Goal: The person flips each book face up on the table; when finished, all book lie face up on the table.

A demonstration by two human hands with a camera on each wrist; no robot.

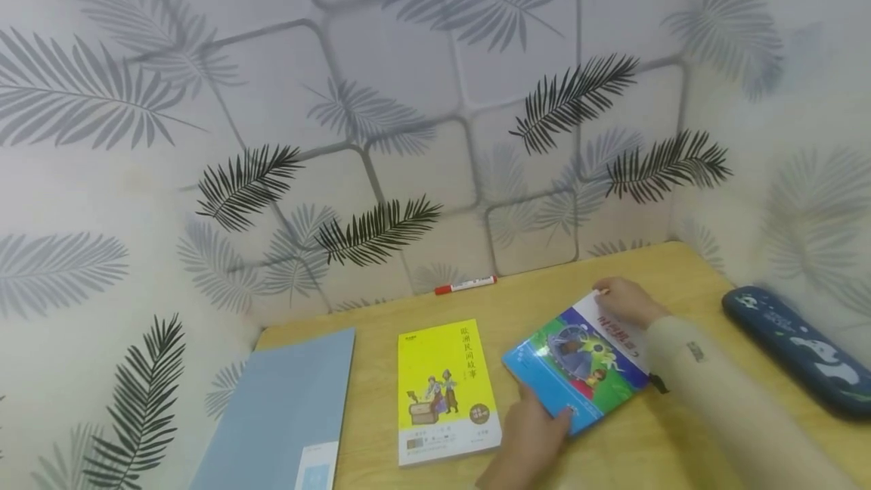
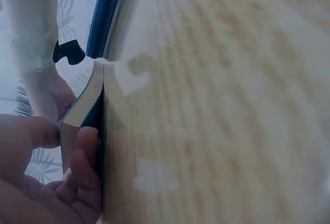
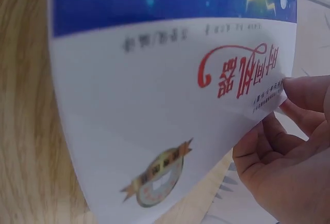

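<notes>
A paperback book (image 1: pixel 578 361) with a blue, green and white cover lies tilted between both hands at the right of the table. My left hand (image 1: pixel 529 433) pinches its near edge; in the left wrist view the thumb is above and curled fingers (image 2: pixel 85 177) are below the pages. At the far corner my right hand (image 1: pixel 629 301) grips the book, thumb on the white cover (image 3: pixel 154 105) and fingers beneath in the right wrist view. Left of it lies a yellow book (image 1: pixel 442 369) with two drawn figures, apart from both hands.
A blue-grey folder (image 1: pixel 292 392) lies at the table's left. A red and white marker (image 1: pixel 466 285) rests near the back edge by the patterned wall. On the far right sits a dark blue pencil case (image 1: pixel 803 354) with a panda, beside my right forearm.
</notes>
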